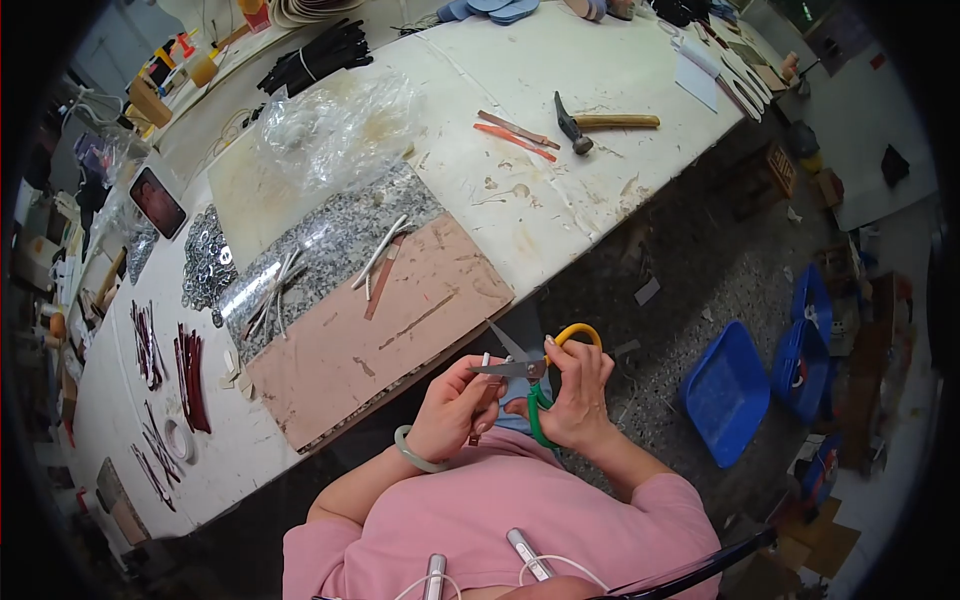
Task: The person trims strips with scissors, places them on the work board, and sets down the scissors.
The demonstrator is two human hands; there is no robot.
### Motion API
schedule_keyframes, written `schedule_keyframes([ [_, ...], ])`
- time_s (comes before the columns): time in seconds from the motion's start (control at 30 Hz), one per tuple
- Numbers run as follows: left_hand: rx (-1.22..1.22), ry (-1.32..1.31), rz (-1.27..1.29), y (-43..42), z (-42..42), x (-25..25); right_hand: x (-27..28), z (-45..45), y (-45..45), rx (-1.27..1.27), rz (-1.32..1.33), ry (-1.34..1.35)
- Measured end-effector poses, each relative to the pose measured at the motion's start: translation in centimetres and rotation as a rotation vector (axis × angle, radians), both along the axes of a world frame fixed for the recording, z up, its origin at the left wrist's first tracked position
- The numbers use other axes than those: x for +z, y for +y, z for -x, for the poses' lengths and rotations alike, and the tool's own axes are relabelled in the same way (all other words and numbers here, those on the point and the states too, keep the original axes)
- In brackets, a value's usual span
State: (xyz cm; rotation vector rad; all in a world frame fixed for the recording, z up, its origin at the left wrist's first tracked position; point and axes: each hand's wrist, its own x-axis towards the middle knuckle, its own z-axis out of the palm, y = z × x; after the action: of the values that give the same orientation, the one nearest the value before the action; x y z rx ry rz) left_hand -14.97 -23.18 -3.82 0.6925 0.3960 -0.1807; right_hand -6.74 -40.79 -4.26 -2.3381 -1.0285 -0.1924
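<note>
My right hand (578,395) holds scissors (535,370) with one yellow and one green handle, the blades spread apart and pointing left. Pinched in my left hand (452,408) are a white cord (486,360) and a brown strip (475,436), close to the lower blade. A pale bangle is on the left wrist. Both hands are in front of the pink shirt, just off the table's edge. On the pinkish board (370,340) lie white cord pieces (378,258) and a thin brown strip (385,283).
A hammer (615,121) and orange strips (515,141) lie on the white table (560,200). Metal rings (208,260), dark red strips (190,378), a tape roll (178,440) and a phone (158,202) are at the left. Blue trays (727,395) stand on the floor at right.
</note>
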Motion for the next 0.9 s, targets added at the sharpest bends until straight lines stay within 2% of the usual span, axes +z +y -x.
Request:
schedule_keyframes([
  [0.57, 0.019, -0.038, -0.258, -1.0, 0.1, 0.1, -0.8, 0.0, -0.5, 0.043, 0.004, 0.043],
  [0.7, 0.030, -0.089, -0.374, -1.3, 0.1, -0.8, -1.0, -0.1, -0.7, 0.042, -0.030, 0.044],
  [0.9, 0.015, -0.065, -0.405, -1.4, -0.2, -0.7, -0.9, 0.5, -1.2, 0.018, -0.098, 0.123],
])
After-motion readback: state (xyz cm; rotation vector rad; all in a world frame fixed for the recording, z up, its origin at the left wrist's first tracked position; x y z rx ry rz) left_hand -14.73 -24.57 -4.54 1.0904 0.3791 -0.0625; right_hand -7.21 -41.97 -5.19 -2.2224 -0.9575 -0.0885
